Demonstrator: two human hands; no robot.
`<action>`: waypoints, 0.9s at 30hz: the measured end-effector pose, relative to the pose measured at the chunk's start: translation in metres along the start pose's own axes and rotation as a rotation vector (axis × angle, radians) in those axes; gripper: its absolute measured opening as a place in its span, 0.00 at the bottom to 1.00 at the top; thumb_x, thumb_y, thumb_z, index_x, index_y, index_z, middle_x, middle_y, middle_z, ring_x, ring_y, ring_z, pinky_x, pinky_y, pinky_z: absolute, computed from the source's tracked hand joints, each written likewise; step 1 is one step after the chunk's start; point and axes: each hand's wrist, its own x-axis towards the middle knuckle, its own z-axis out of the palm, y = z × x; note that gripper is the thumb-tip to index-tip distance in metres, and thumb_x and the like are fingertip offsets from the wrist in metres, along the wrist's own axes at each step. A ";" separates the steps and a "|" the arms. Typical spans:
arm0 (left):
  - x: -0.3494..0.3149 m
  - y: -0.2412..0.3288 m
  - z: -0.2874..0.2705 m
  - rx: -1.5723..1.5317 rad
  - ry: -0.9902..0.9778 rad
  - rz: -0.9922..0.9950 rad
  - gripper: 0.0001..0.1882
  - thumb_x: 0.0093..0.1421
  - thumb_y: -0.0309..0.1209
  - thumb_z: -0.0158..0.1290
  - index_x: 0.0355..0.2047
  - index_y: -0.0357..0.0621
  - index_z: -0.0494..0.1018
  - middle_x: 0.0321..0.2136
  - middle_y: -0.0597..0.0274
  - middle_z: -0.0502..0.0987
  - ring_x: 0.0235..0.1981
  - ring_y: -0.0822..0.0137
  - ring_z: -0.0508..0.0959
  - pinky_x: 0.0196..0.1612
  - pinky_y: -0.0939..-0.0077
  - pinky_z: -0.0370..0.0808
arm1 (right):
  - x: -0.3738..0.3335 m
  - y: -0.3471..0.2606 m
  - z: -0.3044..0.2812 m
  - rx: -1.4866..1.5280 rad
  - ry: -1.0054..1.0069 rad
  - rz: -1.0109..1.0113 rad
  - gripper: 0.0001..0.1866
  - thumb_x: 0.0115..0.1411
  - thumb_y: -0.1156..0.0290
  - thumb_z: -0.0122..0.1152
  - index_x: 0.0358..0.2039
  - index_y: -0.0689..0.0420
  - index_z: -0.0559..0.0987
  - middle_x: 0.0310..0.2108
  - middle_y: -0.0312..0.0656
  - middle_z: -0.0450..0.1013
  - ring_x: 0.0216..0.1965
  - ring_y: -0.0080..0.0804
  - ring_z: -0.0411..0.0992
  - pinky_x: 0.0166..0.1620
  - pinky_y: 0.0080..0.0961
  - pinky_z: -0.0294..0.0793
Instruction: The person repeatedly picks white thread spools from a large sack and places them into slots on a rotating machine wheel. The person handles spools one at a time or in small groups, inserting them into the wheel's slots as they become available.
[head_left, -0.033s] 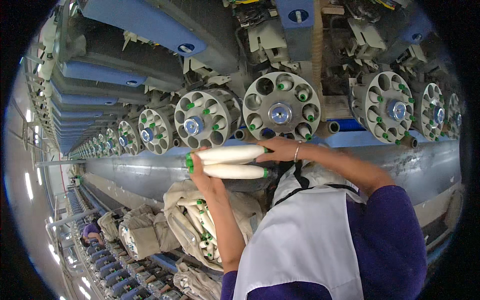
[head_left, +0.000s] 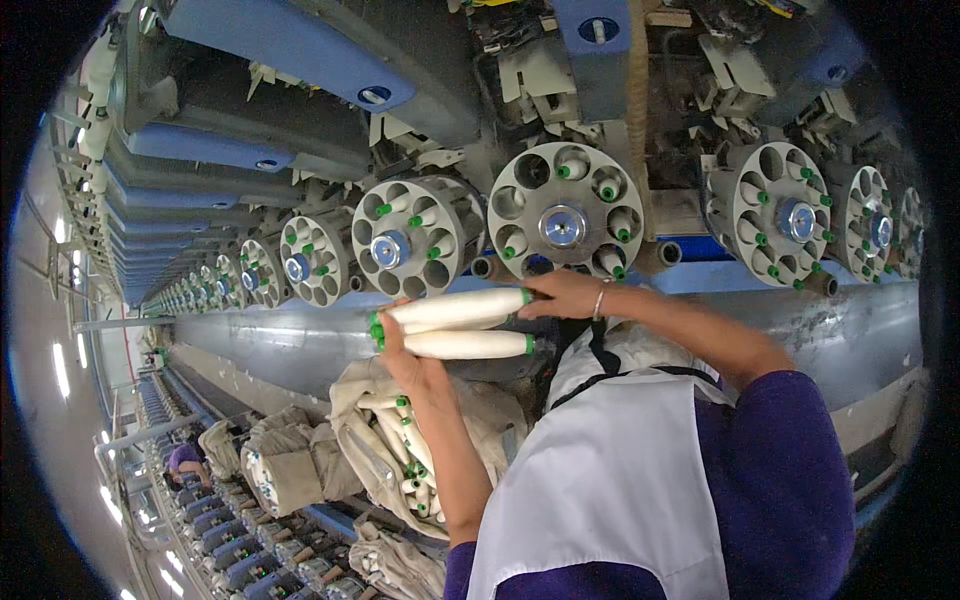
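The left hand [head_left: 405,358] grips white, spindle-shaped, green-ended yarn bobbins [head_left: 468,345] near their left ends. The right hand [head_left: 570,297], a thin pale bangle [head_left: 599,303] at its wrist, has its fingertips at the upper one's right end. Above, a round grey drum [head_left: 592,240] with a blue hub holds similar bobbins; below, an open beige cloth sack [head_left: 358,425] holds more.

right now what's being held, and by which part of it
The left hand grips white yarn bobbins by their left, green-tipped ends; the right hand is at the upper bobbin's right tip; whether it grips there cannot be told.
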 end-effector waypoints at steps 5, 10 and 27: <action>-0.015 0.010 -0.030 -0.014 0.097 0.007 0.23 0.60 0.43 0.57 0.48 0.39 0.68 0.44 0.55 0.73 0.48 0.56 0.72 0.56 0.55 0.69 | -0.013 0.022 -0.023 0.259 0.199 0.024 0.14 0.66 0.62 0.49 0.27 0.56 0.75 0.21 0.36 0.70 0.24 0.24 0.68 0.32 0.27 0.68; -0.016 -0.002 -0.037 0.013 0.072 -0.039 0.23 0.62 0.46 0.54 0.47 0.40 0.68 0.45 0.55 0.72 0.49 0.57 0.72 0.56 0.55 0.69 | -0.004 0.013 -0.025 0.960 0.344 -0.037 0.16 0.71 0.63 0.43 0.26 0.55 0.70 0.24 0.32 0.70 0.23 0.17 0.66 0.28 0.16 0.66; -0.023 -0.045 0.017 0.205 -0.136 0.130 0.15 0.61 0.31 0.53 0.46 0.37 0.70 0.45 0.53 0.74 0.47 0.58 0.74 0.53 0.62 0.72 | -0.020 0.039 -0.009 -0.273 0.398 -0.148 0.13 0.62 0.61 0.55 0.29 0.58 0.75 0.35 0.42 0.71 0.39 0.38 0.73 0.36 0.36 0.76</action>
